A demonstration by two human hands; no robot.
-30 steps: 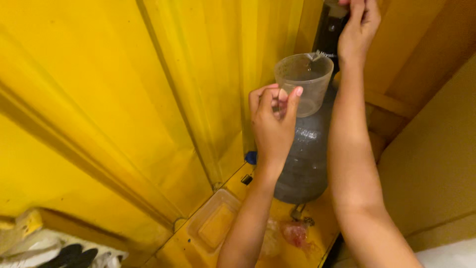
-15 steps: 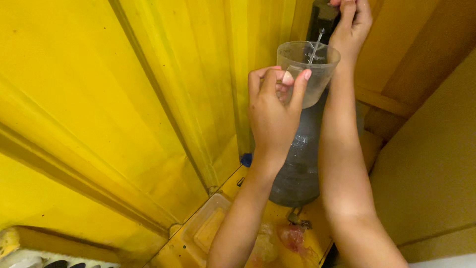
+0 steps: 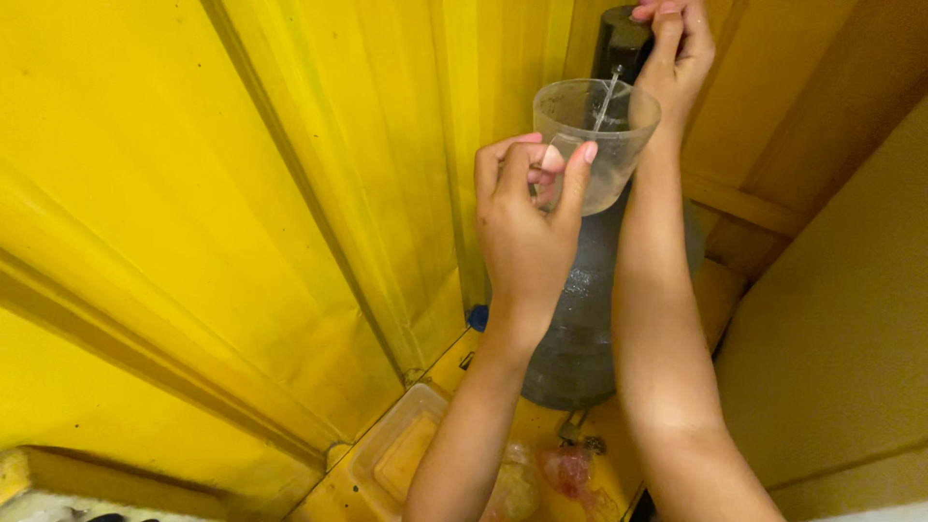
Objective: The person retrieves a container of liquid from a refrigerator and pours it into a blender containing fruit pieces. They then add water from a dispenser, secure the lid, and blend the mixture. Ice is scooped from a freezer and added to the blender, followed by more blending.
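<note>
My left hand (image 3: 527,208) grips a clear plastic cup (image 3: 597,135) by its side and holds it up under a thin stream of water (image 3: 607,95). My right hand (image 3: 677,43) reaches higher, its fingers closed on the top of a dark pump dispenser (image 3: 619,43) at the frame's upper edge. The dispenser sits on a large dark water jug (image 3: 580,329), which stands behind both forearms. A little water shows in the cup.
A yellow corrugated metal wall (image 3: 242,193) fills the left. A wooden wall (image 3: 831,290) closes the right. Below lie a clear plastic tray (image 3: 401,454), small plastic bags (image 3: 565,474) and a blue cap (image 3: 478,317) on a yellow surface.
The view has drawn closer and shifted. My left hand raised the cup nearer the spout, and my right hand stays on the pump top.
</note>
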